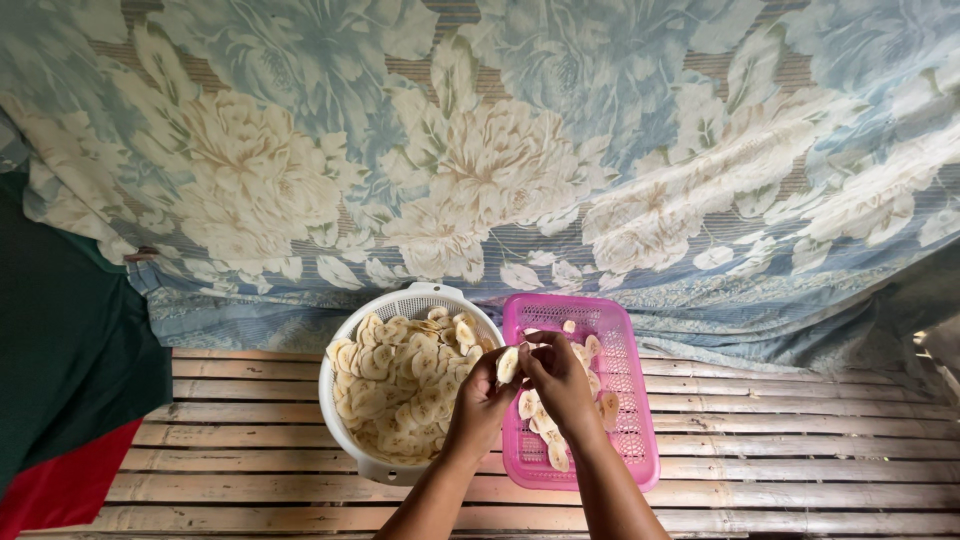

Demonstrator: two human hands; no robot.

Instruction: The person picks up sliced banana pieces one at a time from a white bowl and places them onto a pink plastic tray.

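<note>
A round white perforated basket [343, 420] holds a heap of pale banana slices [400, 385]. Beside it on the right lies a pink rectangular plastic tray [630, 400] with several slices spread in it. My left hand [480, 405] and my right hand [558, 380] meet over the gap between basket and tray. Together they pinch one pale slice [508, 364] at its edges, the fingers of both closed on it. My forearms come up from the bottom edge.
Basket and tray rest on a slatted bamboo platform [780, 440]. A blue and cream floral cloth [500, 150] covers the far part. A dark green and red cloth [60, 400] lies at the left edge.
</note>
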